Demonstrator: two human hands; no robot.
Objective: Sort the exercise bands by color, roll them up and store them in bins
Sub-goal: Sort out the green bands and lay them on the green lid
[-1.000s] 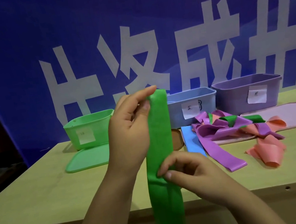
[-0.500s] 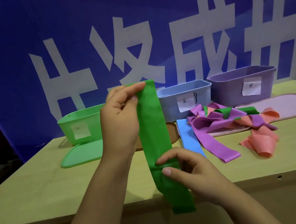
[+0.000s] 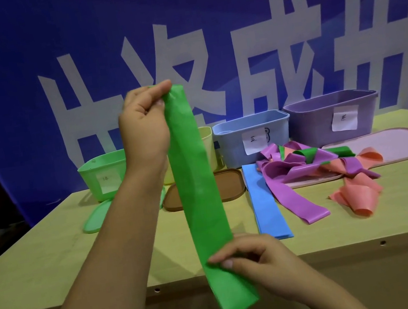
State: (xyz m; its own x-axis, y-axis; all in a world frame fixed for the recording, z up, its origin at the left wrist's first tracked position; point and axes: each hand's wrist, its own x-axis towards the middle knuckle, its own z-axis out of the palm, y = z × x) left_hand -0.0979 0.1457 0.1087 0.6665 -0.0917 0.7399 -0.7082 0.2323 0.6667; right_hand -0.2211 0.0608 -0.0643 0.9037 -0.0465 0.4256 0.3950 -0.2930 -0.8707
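I hold the green band [image 3: 196, 182] upright in front of me, my left hand [image 3: 143, 126] pinching its top end and my right hand [image 3: 254, 261] pinching it low down, thumb on the front, so the strip hangs flat and straight before I roll it. Its free tail dangles below the front edge of the counter [image 3: 53, 258], touching nothing. I judge a roll from the bottom up suits this hold. The green bin [image 3: 102, 175] stands behind my left wrist, with its lid [image 3: 96, 221] lying on the counter in front of it, so the way there is short. To my right lie the blue band [image 3: 265, 203] and the tangled heap of bands [image 3: 314, 163], near the blue bin [image 3: 250, 133] and purple bin [image 3: 330, 115], well apart from my hands
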